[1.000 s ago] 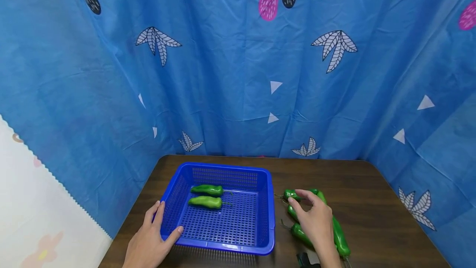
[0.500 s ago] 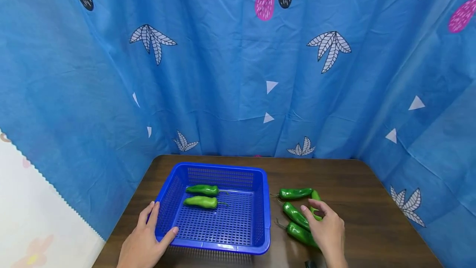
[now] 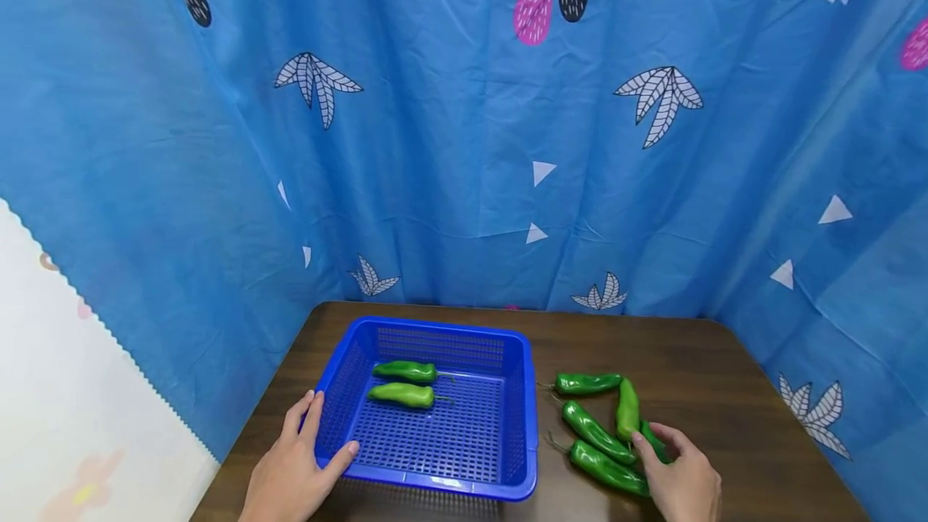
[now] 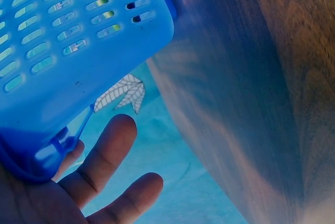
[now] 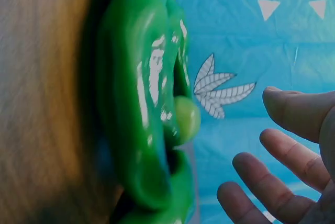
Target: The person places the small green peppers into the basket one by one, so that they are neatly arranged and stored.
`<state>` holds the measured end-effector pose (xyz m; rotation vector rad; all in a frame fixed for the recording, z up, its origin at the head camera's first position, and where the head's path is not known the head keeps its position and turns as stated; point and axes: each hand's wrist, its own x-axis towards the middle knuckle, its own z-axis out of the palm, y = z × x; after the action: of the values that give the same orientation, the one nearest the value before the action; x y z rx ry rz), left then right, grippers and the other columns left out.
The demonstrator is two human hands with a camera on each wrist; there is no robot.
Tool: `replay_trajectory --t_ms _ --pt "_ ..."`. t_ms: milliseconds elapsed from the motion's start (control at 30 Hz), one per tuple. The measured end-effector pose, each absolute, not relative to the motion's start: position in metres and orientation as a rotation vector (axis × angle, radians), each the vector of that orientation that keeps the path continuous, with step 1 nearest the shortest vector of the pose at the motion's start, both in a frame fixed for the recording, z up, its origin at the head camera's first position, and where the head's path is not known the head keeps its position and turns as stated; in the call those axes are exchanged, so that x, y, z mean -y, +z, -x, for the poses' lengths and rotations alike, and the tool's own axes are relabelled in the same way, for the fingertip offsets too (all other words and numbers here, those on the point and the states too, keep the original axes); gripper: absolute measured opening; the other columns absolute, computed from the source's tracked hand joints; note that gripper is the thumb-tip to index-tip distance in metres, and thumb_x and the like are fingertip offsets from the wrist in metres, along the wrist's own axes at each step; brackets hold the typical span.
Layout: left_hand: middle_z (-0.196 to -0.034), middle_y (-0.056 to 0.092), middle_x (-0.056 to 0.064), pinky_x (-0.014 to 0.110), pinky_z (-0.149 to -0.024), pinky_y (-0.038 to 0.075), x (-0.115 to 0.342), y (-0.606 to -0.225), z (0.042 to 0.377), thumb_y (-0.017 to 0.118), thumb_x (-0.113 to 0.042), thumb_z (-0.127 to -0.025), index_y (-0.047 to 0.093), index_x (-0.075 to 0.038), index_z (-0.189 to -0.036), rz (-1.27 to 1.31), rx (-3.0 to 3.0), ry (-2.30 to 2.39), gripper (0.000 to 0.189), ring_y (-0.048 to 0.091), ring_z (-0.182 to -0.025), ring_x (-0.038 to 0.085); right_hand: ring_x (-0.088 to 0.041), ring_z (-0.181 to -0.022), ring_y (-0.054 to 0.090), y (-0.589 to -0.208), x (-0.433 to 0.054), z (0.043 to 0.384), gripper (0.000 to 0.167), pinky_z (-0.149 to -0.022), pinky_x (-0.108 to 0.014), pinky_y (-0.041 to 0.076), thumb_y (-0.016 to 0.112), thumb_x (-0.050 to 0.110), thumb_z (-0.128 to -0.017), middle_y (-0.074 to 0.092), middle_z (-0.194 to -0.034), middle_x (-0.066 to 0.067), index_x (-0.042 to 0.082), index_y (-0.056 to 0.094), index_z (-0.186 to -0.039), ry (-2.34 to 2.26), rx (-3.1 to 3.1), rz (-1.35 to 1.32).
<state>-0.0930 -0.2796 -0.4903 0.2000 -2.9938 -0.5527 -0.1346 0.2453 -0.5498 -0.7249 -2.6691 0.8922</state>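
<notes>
While your left hand (image 3: pixel 290 461) rests, fingers relaxed, against the basket (image 3: pixel 435 483), close your right hand's (image 3: pixel 685 478) loose, empty fingers gently around the rightmost pepper (image 3: pixel 655 443).

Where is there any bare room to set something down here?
The table has a bare patch behind the loose peppers, right of the blue basket, continuing along the right hand's outer side. Inside the basket, the floor in front of its two peppers is bare too. It's crowded between basket and right hand, where the loose peppers bunch together.
</notes>
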Motion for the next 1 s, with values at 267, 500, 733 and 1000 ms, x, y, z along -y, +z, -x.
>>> replay_trajectory --t_ms 267,500,733,1000 --pt "-0.158 0.029 0.019 0.044 -0.060 0.054 0.279 -0.492 0.095 0.053 -0.081 -0.084 0.031 -0.003 -0.156 -0.192 2.977 -0.562 0.109 0.068 -0.106 0.044 -0.036 -0.100 0.057 -0.588 -0.273 0.138 0.068 -0.093 -0.057 0.038 0.058 0.069 -0.090 0.066 -0.119 -0.019 0.014 0.063 -0.128 0.891 2.666 0.798" --pt "-0.158 0.029 0.019 0.043 -0.060 0.054 0.278 -0.491 0.095 0.053 -0.081 -0.084 0.031 -0.004 -0.157 -0.196 2.977 -0.559 0.108 0.068 -0.105 0.042 -0.036 -0.096 0.061 -0.586 -0.266 0.124 0.063 -0.090 -0.054 0.043 0.060 0.063 -0.092 0.066 -0.119 -0.021 0.009 0.065 -0.123 0.838 2.647 0.831" --pt "-0.158 0.029 0.018 0.041 -0.058 0.052 0.278 -0.491 0.093 0.055 -0.080 -0.083 0.031 -0.005 -0.157 -0.211 2.980 -0.557 0.108 0.069 -0.104 0.041 -0.046 -0.095 0.061 -0.556 -0.257 0.114 0.065 -0.081 -0.056 0.046 0.072 0.051 -0.088 0.061 -0.122 -0.031 -0.003 0.063 -0.125 0.998 2.684 0.808" --pt "-0.159 0.027 0.017 0.036 -0.053 0.047 0.278 -0.491 0.093 0.055 -0.080 -0.083 0.027 -0.007 -0.159 -0.248 3.006 -0.605 0.109 0.069 -0.100 0.038 -0.053 -0.108 0.056 -0.562 -0.260 0.114 0.082 -0.087 -0.056 0.048 0.062 0.061 -0.091 0.055 -0.126 -0.037 -0.011 0.055 -0.132 1.158 2.692 0.797"
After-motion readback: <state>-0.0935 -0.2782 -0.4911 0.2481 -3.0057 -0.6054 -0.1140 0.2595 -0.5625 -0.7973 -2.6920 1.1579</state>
